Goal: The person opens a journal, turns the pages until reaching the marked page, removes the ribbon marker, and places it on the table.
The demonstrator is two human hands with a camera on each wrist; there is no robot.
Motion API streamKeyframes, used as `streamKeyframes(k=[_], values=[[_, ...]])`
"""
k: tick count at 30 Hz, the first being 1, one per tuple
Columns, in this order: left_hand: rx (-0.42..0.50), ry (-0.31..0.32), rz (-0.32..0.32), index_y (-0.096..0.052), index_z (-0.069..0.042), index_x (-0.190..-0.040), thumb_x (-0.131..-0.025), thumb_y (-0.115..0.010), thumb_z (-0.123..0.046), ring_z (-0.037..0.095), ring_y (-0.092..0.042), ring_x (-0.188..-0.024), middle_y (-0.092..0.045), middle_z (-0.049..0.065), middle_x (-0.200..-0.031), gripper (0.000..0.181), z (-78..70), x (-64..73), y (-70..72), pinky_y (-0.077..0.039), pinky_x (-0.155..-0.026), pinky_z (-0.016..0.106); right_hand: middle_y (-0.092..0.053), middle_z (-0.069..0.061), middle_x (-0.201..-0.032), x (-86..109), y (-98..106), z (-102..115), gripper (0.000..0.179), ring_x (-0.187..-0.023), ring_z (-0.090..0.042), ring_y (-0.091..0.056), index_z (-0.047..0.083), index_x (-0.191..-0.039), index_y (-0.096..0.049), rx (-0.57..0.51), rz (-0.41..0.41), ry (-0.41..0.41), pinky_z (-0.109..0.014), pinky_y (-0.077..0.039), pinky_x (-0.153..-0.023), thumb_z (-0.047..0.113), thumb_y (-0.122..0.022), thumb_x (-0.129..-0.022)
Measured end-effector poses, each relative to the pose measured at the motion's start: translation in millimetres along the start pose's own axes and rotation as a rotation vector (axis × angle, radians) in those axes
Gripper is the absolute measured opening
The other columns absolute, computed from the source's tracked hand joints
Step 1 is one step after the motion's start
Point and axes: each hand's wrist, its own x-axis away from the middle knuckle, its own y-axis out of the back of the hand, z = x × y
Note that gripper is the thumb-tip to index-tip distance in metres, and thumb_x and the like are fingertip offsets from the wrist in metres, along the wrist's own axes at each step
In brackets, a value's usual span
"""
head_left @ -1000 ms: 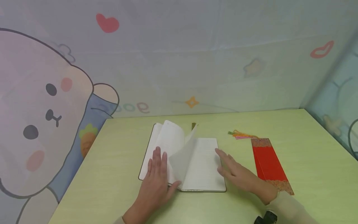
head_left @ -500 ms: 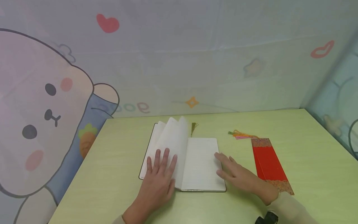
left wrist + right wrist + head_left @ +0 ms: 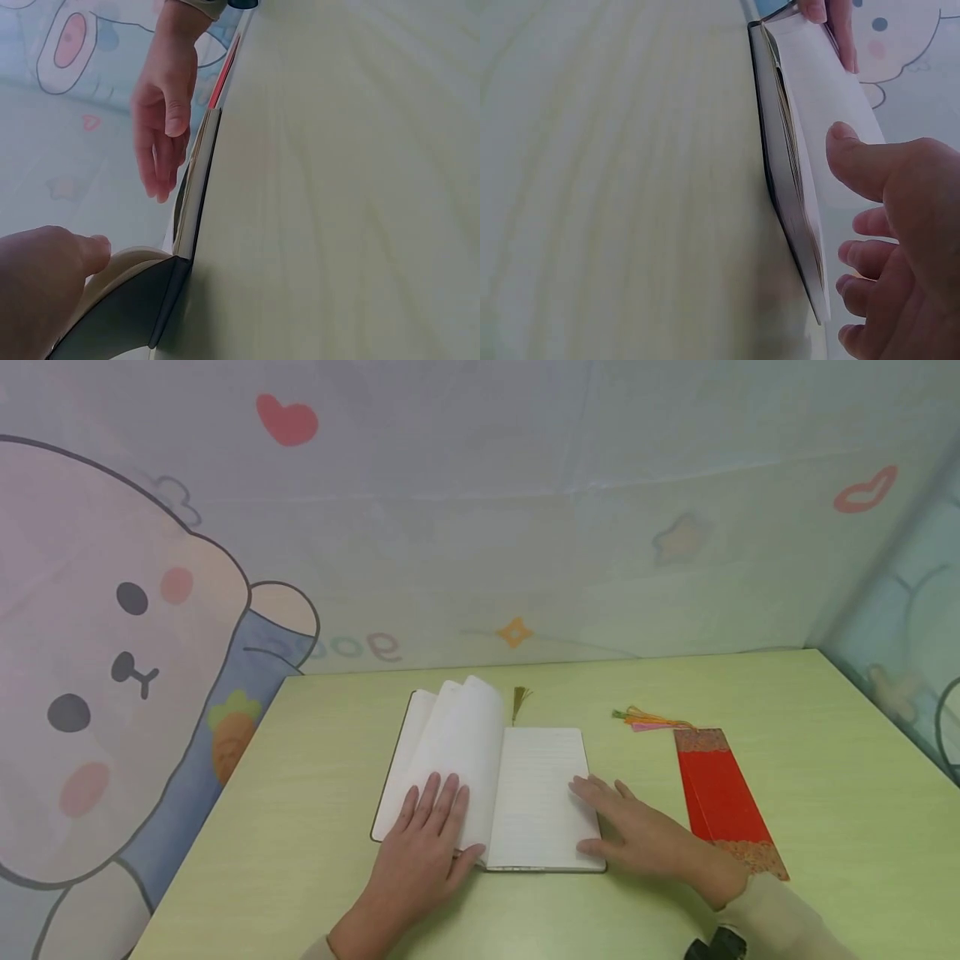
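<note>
A notebook (image 3: 536,797) with lined white pages and a dark cover lies spread open on the table. Its left-hand pages (image 3: 461,735) bow upward in loose layers. My left hand (image 3: 420,843) rests flat across the lower part of those pages, fingers straight and thumb near the spine. Over the right page's outer edge hovers my right hand (image 3: 637,831), its fingers extended and holding nothing. In the right wrist view, the right thumb and fingers (image 3: 866,259) stand apart from the pages. A gold-green tassel (image 3: 520,700) sticks out beyond the notebook's top edge.
Right of the notebook lies a red bookmark-like strip (image 3: 723,793) with patterned ends, partly behind the right forearm. Colourful tassels (image 3: 652,720) trail from its top. A printed cloth backdrop (image 3: 480,510) stands behind the pale green table (image 3: 285,827).
A page that was standing up has been turned over to the left. My left hand spread over it, then settled slightly lower. The right hand moved slightly left over the page.
</note>
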Motion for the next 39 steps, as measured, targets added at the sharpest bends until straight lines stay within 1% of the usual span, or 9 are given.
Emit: streamKeyframes(k=[6, 11, 14, 18, 22, 27, 32, 36, 39], values=[[-0.007, 0.008, 0.005, -0.046, 0.003, -0.133, -0.095, -0.041, -0.048, 0.035, -0.037, -0.13, -0.044, 0.02, -0.137, 0.064, -0.2, 0.1, 0.8, -0.03, -0.103, 0.05, -0.03, -0.014, -0.148, -0.3, -0.3, -2.5, 0.08, -0.137, -0.035, -0.022, 0.002, -0.144, -0.029, 0.027, 0.037, -0.001, -0.054, -0.016, -0.108, 0.046, -0.061, -0.086], [-0.01, 0.008, -0.001, -0.048, 0.004, -0.131, -0.095, -0.04, -0.048, 0.036, -0.038, -0.128, -0.046, 0.021, -0.136, 0.064, 0.1, 0.8, 0.2, -0.032, -0.102, 0.05, -0.027, -0.015, -0.149, -1.1, -1.2, -5.5, 0.082, -0.137, -0.035, -0.02, 0.001, -0.144, -0.03, 0.026, 0.081, -0.016, -0.055, -0.015, -0.108, 0.049, -0.06, -0.085], [-0.011, 0.006, -0.008, -0.049, 0.004, -0.131, -0.095, -0.039, -0.048, 0.036, -0.039, -0.128, -0.046, 0.021, -0.135, 0.063, 0.6, 1.1, -0.9, -0.032, -0.102, 0.05, -0.027, -0.013, -0.15, -1.8, -0.8, -5.8, 0.08, -0.137, -0.035, -0.02, 0.002, -0.144, -0.032, 0.014, 0.093, -0.042, -0.055, -0.015, -0.107, 0.05, -0.059, -0.086], [-0.016, 0.005, -0.011, -0.05, 0.004, -0.13, -0.095, -0.04, -0.048, 0.036, -0.04, -0.127, -0.047, 0.021, -0.134, 0.063, 1.3, 1.5, -2.5, -0.033, -0.101, 0.05, -0.03, -0.012, -0.149, -3.3, 0.9, -5.0, 0.076, -0.137, -0.035, -0.021, 0.005, -0.143, -0.036, 0.007, 0.093, -0.079, -0.056, -0.016, -0.107, 0.05, -0.059, -0.086], [-0.018, 0.004, -0.016, -0.05, 0.004, -0.13, -0.094, -0.041, -0.048, 0.036, -0.04, -0.127, -0.048, 0.021, -0.134, 0.063, 1.4, 1.8, -3.0, -0.033, -0.101, 0.05, -0.031, -0.011, -0.148, -4.3, 1.8, -4.5, 0.074, -0.136, -0.035, -0.022, 0.006, -0.142, -0.038, 0.01, 0.094, -0.09, -0.057, -0.016, -0.106, 0.05, -0.059, -0.085], [-0.008, 0.007, -0.023, -0.05, 0.004, -0.129, -0.094, -0.042, -0.047, 0.036, -0.041, -0.126, -0.048, 0.021, -0.133, 0.063, 1.3, 2.1, -3.1, -0.034, -0.101, 0.05, -0.032, -0.011, -0.148, -4.4, 0.6, -5.6, 0.075, -0.136, -0.034, -0.023, 0.006, -0.142, -0.038, 0.008, 0.089, -0.074, -0.057, -0.015, -0.106, 0.051, -0.058, -0.085], [-0.005, 0.015, -0.013, -0.051, 0.004, -0.129, -0.093, -0.045, -0.047, 0.037, -0.041, -0.126, -0.048, 0.021, -0.133, 0.063, 1.2, 2.1, -2.8, -0.033, -0.101, 0.05, -0.034, -0.01, -0.147, -5.5, -0.6, -5.4, 0.074, -0.136, -0.033, -0.024, 0.007, -0.141, -0.04, 0.014, 0.072, -0.076, -0.055, -0.016, -0.107, 0.053, -0.057, -0.085], [-0.008, 0.014, -0.011, -0.051, 0.004, -0.129, -0.092, -0.047, -0.047, 0.037, -0.041, -0.126, -0.047, 0.022, -0.134, 0.063, 1.0, 1.8, -2.1, -0.033, -0.101, 0.05, -0.035, -0.009, -0.146, -6.1, -0.7, -4.6, 0.071, -0.136, -0.031, -0.025, 0.008, -0.14, -0.042, 0.026, 0.051, -0.075, -0.054, -0.016, -0.108, 0.052, -0.057, -0.086], [-0.011, 0.014, -0.013, -0.051, 0.004, -0.128, -0.091, -0.047, -0.046, 0.037, -0.041, -0.126, -0.047, 0.023, -0.134, 0.062, 0.9, 1.6, -2.0, -0.034, -0.101, 0.051, -0.036, -0.009, -0.146, -6.4, -0.2, -4.2, 0.069, -0.135, -0.03, -0.027, 0.007, -0.139, -0.043, 0.047, 0.022, -0.054, -0.054, -0.015, -0.108, 0.05, -0.057, -0.087]])
